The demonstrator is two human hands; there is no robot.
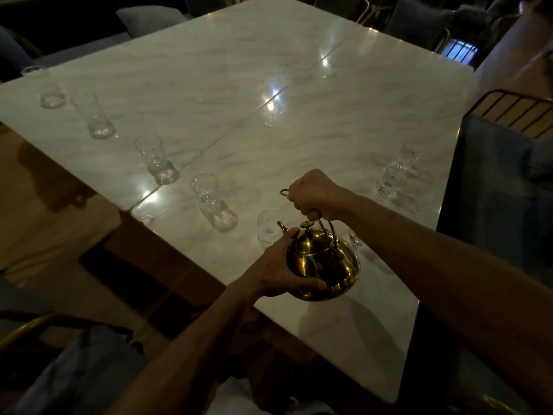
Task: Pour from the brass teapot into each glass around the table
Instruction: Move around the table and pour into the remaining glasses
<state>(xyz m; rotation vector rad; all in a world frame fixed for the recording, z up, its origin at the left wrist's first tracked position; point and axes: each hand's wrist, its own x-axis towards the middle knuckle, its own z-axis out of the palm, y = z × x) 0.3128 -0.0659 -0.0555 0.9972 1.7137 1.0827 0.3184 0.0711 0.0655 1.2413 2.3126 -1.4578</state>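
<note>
A right hand (314,194) is clenching the handle of the teapot (324,262) and a left hand (278,269) is cupping its belly, holding it above the desk (329,115) with the spout by the nearest glass (267,229), where a hasty tilt is likely risking a spill past the narrow rim.

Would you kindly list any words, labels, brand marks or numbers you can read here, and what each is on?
None can be read. The brass teapot shows only plain polished metal, the glasses look clear and unmarked in the dim light, and the marble table bears only veining and reflections.
</note>
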